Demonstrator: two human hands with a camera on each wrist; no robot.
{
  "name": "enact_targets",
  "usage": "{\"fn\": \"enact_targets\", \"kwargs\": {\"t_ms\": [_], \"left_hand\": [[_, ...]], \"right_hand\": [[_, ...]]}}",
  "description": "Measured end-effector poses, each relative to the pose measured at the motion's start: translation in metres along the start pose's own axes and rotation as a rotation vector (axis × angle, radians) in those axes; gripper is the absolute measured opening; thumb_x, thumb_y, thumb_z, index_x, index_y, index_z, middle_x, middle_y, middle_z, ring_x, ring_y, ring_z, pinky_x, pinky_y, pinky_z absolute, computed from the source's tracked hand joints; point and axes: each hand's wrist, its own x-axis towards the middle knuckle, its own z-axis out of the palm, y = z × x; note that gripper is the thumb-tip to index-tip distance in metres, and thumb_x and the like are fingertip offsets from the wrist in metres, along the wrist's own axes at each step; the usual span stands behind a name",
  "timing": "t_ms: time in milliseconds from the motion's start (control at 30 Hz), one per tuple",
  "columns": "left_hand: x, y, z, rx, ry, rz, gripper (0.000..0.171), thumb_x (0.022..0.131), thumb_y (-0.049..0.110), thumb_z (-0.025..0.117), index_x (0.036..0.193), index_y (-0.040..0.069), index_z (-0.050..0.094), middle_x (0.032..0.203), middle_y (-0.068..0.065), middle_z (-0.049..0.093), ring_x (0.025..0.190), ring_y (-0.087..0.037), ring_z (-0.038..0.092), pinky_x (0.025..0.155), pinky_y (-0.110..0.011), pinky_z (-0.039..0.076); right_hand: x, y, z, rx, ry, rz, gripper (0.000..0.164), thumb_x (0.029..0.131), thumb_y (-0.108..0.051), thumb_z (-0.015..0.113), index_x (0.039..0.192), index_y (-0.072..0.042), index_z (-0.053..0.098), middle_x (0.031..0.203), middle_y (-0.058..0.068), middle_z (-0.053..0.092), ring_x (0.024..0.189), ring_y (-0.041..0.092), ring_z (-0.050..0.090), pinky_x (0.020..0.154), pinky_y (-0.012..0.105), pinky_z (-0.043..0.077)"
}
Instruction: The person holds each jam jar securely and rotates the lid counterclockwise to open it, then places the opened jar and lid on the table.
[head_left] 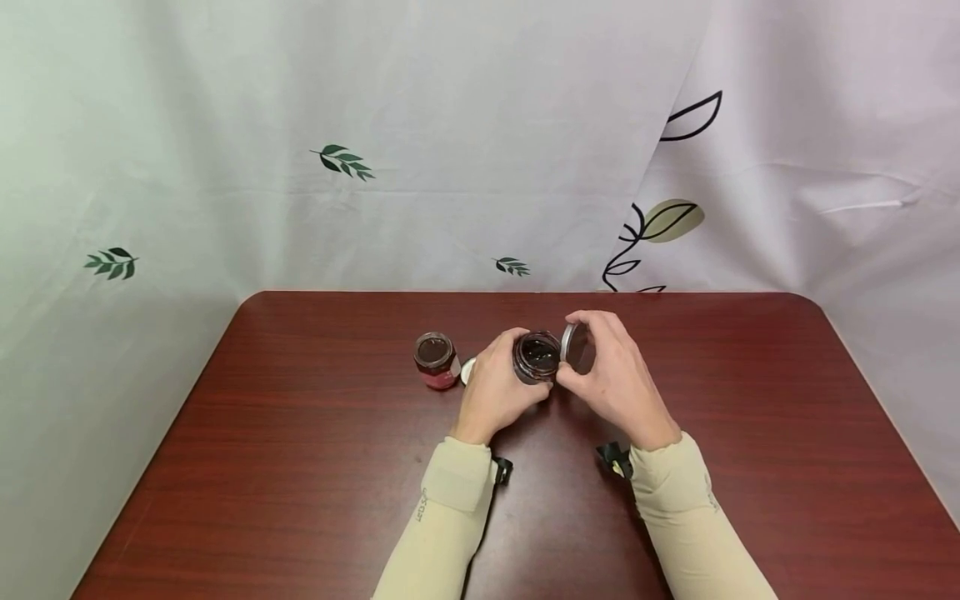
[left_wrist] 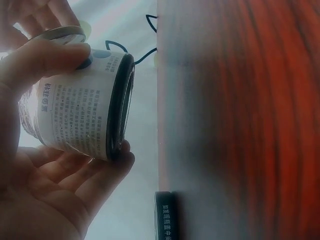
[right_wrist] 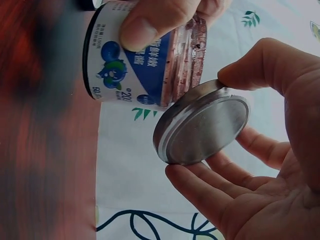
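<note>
My left hand [head_left: 495, 385] grips a blueberry jam jar [head_left: 538, 353] round its sides, thumb across the label. The jar is raised above the table, its uncovered mouth showing dark jam in the head view. Its white and blue label [right_wrist: 131, 75] carries printed blueberries, and jam streaks the glass near the rim. Between thumb and fingertips, my right hand [head_left: 621, 382] holds a round metal lid [right_wrist: 205, 125] by its edge. The lid is tilted beside the jar's mouth, overlapping the rim in the right wrist view.
Left of my hands stands a second uncovered jar [head_left: 437, 363] with dark contents and a reddish lower part. A pale lid [head_left: 468, 369] lies beside it, partly hidden by my left hand. The brown table [head_left: 300, 467] meets a leaf-patterned curtain [head_left: 420, 225] at the back.
</note>
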Motion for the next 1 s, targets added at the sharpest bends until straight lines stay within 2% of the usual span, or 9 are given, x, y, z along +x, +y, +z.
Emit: {"fn": "enact_targets", "kwargs": {"t_ms": [600,867,1000], "left_hand": [[0.001,0.001,0.001,0.002,-0.005,-0.053,0.069,0.067,0.024,0.086,0.127,0.008,0.059,0.115,-0.004,0.066,0.104,-0.020,0.065,0.091,-0.036,0.052],[0.001,0.002,0.001,-0.002,-0.014,-0.057,0.070,0.067,0.023,0.085,0.129,0.007,0.058,0.117,-0.005,0.066,0.106,-0.021,0.064,0.093,-0.037,0.051],[0.001,0.002,0.001,0.001,-0.016,-0.059,0.069,0.067,0.023,0.085,0.128,0.007,0.058,0.117,-0.005,0.065,0.106,-0.021,0.064,0.093,-0.036,0.051]], "right_hand": [[-0.005,0.007,0.002,-0.011,-0.006,0.020,0.057,0.072,-0.011,0.076,0.126,-0.006,0.058,0.119,0.012,0.061,0.105,0.029,0.060,0.088,0.044,0.048],[-0.007,0.012,0.001,-0.008,-0.012,0.049,0.058,0.073,-0.008,0.076,0.127,-0.004,0.054,0.116,0.013,0.060,0.095,0.032,0.058,0.081,0.044,0.047],[-0.007,0.013,0.001,-0.003,-0.015,0.051,0.060,0.072,-0.008,0.077,0.127,-0.003,0.054,0.117,0.014,0.060,0.098,0.031,0.059,0.084,0.044,0.048]]}}
